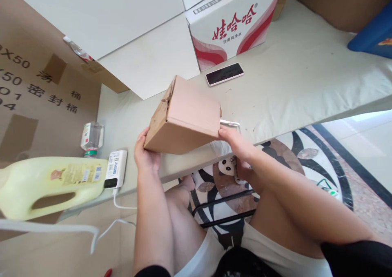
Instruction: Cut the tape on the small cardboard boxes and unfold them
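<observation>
A plain brown cardboard box (pixel 193 105) is tilted up at the front of the covered table, between my two hands. My left hand (pixel 146 154) grips its lower left corner, fingers tucked around the side and underneath. At the lower right corner, my right hand (pixel 234 139) holds on with the thumb and fingertips, partly hidden by the box. The left side of the box shows a torn, rough edge. Just right of the box lies a thin white pen-like object (pixel 229 123); its kind is unclear. Behind it is a phone (pixel 225 74) with a dark screen.
A white and red water carton (pixel 232 28) and a large white box (pixel 153 65) stand behind. On the left are a yellow jug (pixel 55 183), a small plastic bottle (pixel 92 136) and a white power bank (pixel 116 169) with a cable. A blue container (pixel 372 36) sits far right.
</observation>
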A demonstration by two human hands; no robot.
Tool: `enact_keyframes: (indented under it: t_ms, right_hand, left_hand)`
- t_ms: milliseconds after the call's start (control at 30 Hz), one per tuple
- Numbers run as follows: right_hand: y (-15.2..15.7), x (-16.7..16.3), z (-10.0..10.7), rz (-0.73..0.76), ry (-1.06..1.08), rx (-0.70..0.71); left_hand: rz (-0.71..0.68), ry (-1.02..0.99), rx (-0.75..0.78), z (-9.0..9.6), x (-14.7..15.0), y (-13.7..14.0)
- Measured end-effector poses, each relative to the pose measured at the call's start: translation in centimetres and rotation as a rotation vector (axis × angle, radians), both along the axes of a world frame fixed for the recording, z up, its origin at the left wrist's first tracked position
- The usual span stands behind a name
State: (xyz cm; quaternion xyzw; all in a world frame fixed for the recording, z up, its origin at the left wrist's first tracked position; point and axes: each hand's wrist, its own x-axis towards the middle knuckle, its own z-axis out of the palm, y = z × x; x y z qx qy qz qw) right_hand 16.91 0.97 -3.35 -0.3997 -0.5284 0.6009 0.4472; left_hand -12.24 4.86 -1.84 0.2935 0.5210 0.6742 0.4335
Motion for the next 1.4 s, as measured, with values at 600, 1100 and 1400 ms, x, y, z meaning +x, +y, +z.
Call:
enact_keyframes:
  t_ms: [600, 1100, 1400]
  right_hand:
    - [-0.4, 1.7, -0.2, -0.303, -0.009, 0.185]
    - [-0.2, 0.3, 0.1, -0.227, -0.403, 0.318]
    - [2.8, 1.7, -1.8, -0.284, -1.241, 0.152]
  left_hand:
    - [-1.316, 0.447, -0.583, -0.6, 2.6, -0.1]
    - [-0.099, 0.321, 0.250, -0.3, 3.8, -0.1]
    - [-0.080, 0.348, 0.231, -0.3, 4.1, 0.0]
